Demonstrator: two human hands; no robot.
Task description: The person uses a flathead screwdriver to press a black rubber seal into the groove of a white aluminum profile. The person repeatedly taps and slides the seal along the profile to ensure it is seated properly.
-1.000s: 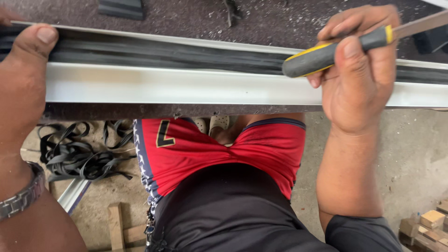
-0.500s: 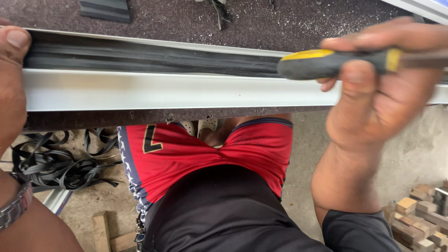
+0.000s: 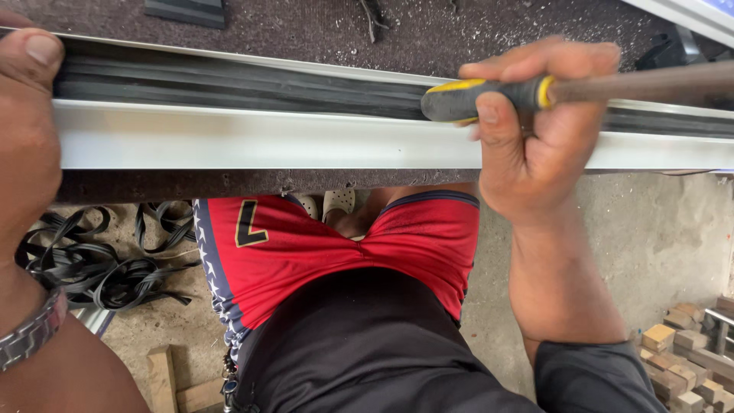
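Metal channel (image 3: 252, 141) across bench edge (image 3: 229, 183); rubber strip (image 3: 229, 86) in channel; strip coils (image 3: 92, 260) on floor, left.

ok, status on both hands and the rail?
Left hand clamps the long white metal rail at its end. Right hand grips yellow-and-black tool handle over the black rubber strip. Nothing in the way.

A dark, gritty tabletop (image 3: 321, 27) spans the top; below, a grey concrete floor (image 3: 657, 237) (dusty) holds wood offcuts (image 3: 677, 359) and coiled black strips (image 3: 99, 260).
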